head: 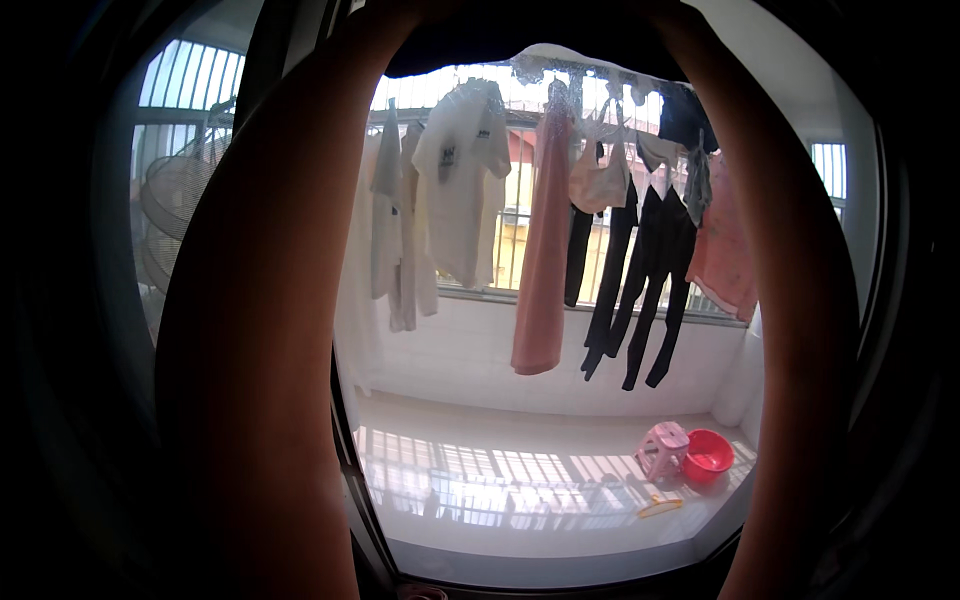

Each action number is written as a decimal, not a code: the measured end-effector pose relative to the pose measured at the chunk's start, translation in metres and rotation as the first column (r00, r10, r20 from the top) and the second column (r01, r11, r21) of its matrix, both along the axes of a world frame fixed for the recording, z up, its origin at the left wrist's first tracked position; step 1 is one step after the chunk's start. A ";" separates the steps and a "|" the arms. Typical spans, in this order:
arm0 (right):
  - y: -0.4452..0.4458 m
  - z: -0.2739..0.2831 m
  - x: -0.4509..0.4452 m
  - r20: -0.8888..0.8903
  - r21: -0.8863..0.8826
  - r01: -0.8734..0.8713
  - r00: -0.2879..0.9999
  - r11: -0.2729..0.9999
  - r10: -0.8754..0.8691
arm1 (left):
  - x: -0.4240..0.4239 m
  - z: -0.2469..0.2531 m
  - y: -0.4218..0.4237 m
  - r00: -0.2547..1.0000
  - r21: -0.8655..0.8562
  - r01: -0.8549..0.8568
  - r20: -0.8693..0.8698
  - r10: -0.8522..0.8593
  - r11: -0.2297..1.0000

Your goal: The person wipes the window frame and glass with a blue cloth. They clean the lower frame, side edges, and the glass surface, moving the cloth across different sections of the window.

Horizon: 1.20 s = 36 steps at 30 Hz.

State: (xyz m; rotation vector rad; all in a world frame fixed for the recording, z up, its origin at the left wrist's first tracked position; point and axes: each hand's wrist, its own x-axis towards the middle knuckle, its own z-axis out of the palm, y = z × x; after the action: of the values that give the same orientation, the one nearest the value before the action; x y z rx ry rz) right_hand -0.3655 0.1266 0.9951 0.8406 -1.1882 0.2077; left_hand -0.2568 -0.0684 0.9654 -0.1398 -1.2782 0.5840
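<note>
Both my forearms rise along the sides of the view, and their upper ends meet a dark cloth [532,26] at the top edge. My hands are out of view or hidden there, so what they hold cannot be told. Before me a glass pane [465,551] looks onto a balcony, with whitish smudges near its top. Beyond it hang a white T-shirt [461,187], a long pink garment [544,262], a light bra [600,180], black trousers [660,247] and a reddish-pink cloth [724,247].
A pink plastic stool [663,450] stands beside a red basin [707,456] on the balcony floor, with a yellow clothes hanger [660,508] lying nearby. A dark door frame [367,517] runs along the left of the pane. A round mesh hanging dryer [169,195] hangs at the far left.
</note>
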 end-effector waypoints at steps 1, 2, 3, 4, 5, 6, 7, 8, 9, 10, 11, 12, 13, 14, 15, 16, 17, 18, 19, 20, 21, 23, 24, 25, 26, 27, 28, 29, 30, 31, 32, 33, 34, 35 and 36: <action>-0.003 0.000 0.003 -0.002 0.005 0.004 1.000 1.000 -0.004 | 0.002 0.000 -0.004 1.000 -0.002 0.001 0.000 -0.001 1.000; -0.006 0.000 0.006 -0.005 0.010 0.008 1.000 1.000 -0.008 | 0.004 0.000 -0.008 1.000 -0.005 0.002 -0.001 -0.002 1.000; -0.011 0.000 0.010 -0.005 0.008 0.005 1.000 1.000 -0.005 | 0.006 0.000 -0.010 1.000 0.027 0.004 -0.006 -0.004 1.000; -0.016 -0.001 0.013 -0.003 0.008 0.004 1.000 1.000 -0.004 | 0.008 -0.002 -0.012 1.000 0.060 0.009 -0.009 -0.008 0.998; -0.021 -0.001 0.016 -0.002 0.007 0.003 1.000 1.000 -0.003 | 0.010 -0.003 -0.014 1.000 0.093 0.014 -0.013 -0.013 0.996; -0.026 0.000 0.018 -0.003 0.007 -0.003 1.000 1.000 0.003 | 0.011 -0.002 -0.016 1.000 0.101 0.022 -0.022 -0.020 0.995; -0.031 0.000 0.020 -0.006 0.008 -0.008 1.000 1.000 0.008 | 0.011 -0.002 -0.020 0.999 0.109 0.030 -0.032 -0.027 0.994; -0.034 0.001 0.021 -0.007 0.009 -0.012 1.000 1.000 0.012 | 0.011 -0.002 -0.022 0.999 0.118 0.039 -0.042 -0.035 0.992; -0.037 0.002 0.020 -0.014 0.012 -0.018 1.000 1.000 0.018 | 0.011 -0.003 -0.024 0.998 0.129 0.030 -0.055 -0.023 0.991; -0.039 0.001 0.020 -0.021 0.016 -0.023 1.000 1.000 0.023 | 0.010 -0.004 -0.025 0.998 0.139 0.021 -0.068 -0.011 0.990; -0.041 0.001 0.020 -0.026 0.019 -0.028 0.999 0.999 0.029 | 0.009 -0.006 -0.026 0.997 0.151 0.012 -0.081 0.000 0.989; -0.042 0.001 0.020 -0.031 0.024 -0.030 0.999 0.999 0.031 | 0.008 -0.006 -0.029 0.996 0.138 0.024 -0.086 -0.012 0.990; -0.042 -0.001 0.020 -0.034 0.027 -0.035 0.999 0.999 0.036 | 0.007 -0.006 -0.031 0.996 0.125 0.034 -0.088 -0.023 0.992; -0.042 -0.004 0.021 -0.037 0.032 -0.039 0.999 0.999 0.040 | 0.007 -0.007 -0.033 0.995 0.111 0.044 -0.090 -0.034 0.993; -0.043 -0.006 0.022 -0.040 0.033 -0.032 0.999 0.999 0.034 | 0.006 -0.007 -0.035 0.995 0.126 0.053 -0.090 -0.042 0.991; -0.043 -0.009 0.024 -0.041 0.032 -0.024 0.999 0.999 0.025 | 0.006 -0.009 -0.035 0.995 0.138 0.064 -0.088 -0.053 0.988; -0.043 -0.012 0.025 -0.041 0.031 -0.015 0.999 0.999 0.017 | 0.005 -0.011 -0.034 0.994 0.150 0.075 -0.086 -0.063 0.986; -0.044 -0.014 0.023 -0.043 0.035 -0.036 0.998 0.999 0.037 | 0.006 -0.015 -0.034 0.995 0.153 0.059 -0.086 -0.046 0.986; -0.046 -0.017 0.021 -0.046 0.040 -0.054 0.997 0.998 0.056 | 0.007 -0.020 -0.031 0.996 0.157 0.045 -0.087 -0.032 0.987; -0.047 -0.019 0.019 -0.049 0.044 -0.072 0.996 0.996 0.074 | 0.008 -0.025 -0.029 0.996 0.160 0.030 -0.087 -0.017 0.987; -0.047 -0.021 0.018 -0.045 0.044 -0.070 0.996 0.997 0.072 | 0.007 -0.027 -0.030 0.995 0.146 0.021 -0.104 -0.006 0.989; -0.046 -0.030 0.022 -0.038 0.043 -0.078 0.996 0.996 0.080 | 0.009 -0.033 -0.031 0.990 0.118 -0.011 -0.137 0.027 0.993; -0.045 -0.033 0.024 -0.040 0.039 -0.085 0.995 0.996 0.086 | 0.012 -0.036 -0.031 0.989 0.102 -0.033 -0.143 0.048 0.994; -0.047 -0.038 0.024 -0.042 0.041 -0.077 0.996 0.996 0.079 | 0.010 -0.041 -0.033 0.987 0.092 -0.042 -0.148 0.055 0.995; -0.049 -0.043 0.025 -0.044 0.044 -0.071 0.996 0.996 0.073 | 0.010 -0.046 -0.036 0.986 0.083 -0.053 -0.154 0.065 0.995; -0.050 -0.049 0.026 -0.046 0.053 -0.075 0.996 0.996 0.078 | 0.009 -0.051 -0.038 0.985 0.085 -0.059 -0.158 0.072 0.995; -0.052 -0.055 0.026 -0.049 0.062 -0.081 0.995 0.995 0.084 | 0.007 -0.056 -0.040 0.984 0.089 -0.067 -0.161 0.081 0.994; -0.048 -0.059 0.027 -0.051 0.063 -0.093 0.994 0.994 0.096 | 0.008 -0.058 -0.036 0.982 0.084 -0.082 -0.164 0.095 0.993; -0.048 -0.060 0.026 -0.061 0.059 -0.088 0.994 0.994 0.092 | 0.009 -0.062 -0.034 0.984 0.073 -0.071 -0.158 0.081 0.995; -0.049 -0.060 0.022 -0.072 0.056 -0.083 0.994 0.995 0.087 | 0.010 -0.066 -0.032 0.986 0.062 -0.058 -0.152 0.067 0.996; -0.050 -0.061 0.020 -0.082 0.053 -0.075 0.993 0.996 0.079 | 0.010 -0.071 -0.031 0.988 0.052 -0.043 -0.146 0.050 0.998; -0.049 -0.064 0.019 -0.082 0.053 -0.080 0.993 0.995 0.084 | 0.011 -0.074 -0.030 0.989 0.053 -0.042 -0.141 0.049 0.998; -0.047 -0.068 0.019 -0.081 0.054 -0.081 0.993 0.995 0.085 | 0.010 -0.077 -0.029 0.990 0.054 -0.038 -0.137 0.045 0.998; -0.045 -0.072 0.021 -0.084 0.052 -0.082 0.993 0.995 0.086 | 0.011 -0.080 -0.027 0.990 0.054 -0.033 -0.136 0.040 0.998; -0.042 -0.077 0.022 -0.086 0.049 -0.076 0.993 0.996 0.080 | 0.011 -0.085 -0.026 0.992 0.048 -0.008 -0.129 0.014 0.999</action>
State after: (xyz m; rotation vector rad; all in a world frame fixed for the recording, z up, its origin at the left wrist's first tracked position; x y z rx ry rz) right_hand -0.3433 0.0842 0.9186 0.9279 -1.0817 0.2060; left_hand -0.2461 -0.0942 0.8808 -0.0552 -1.1666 0.5628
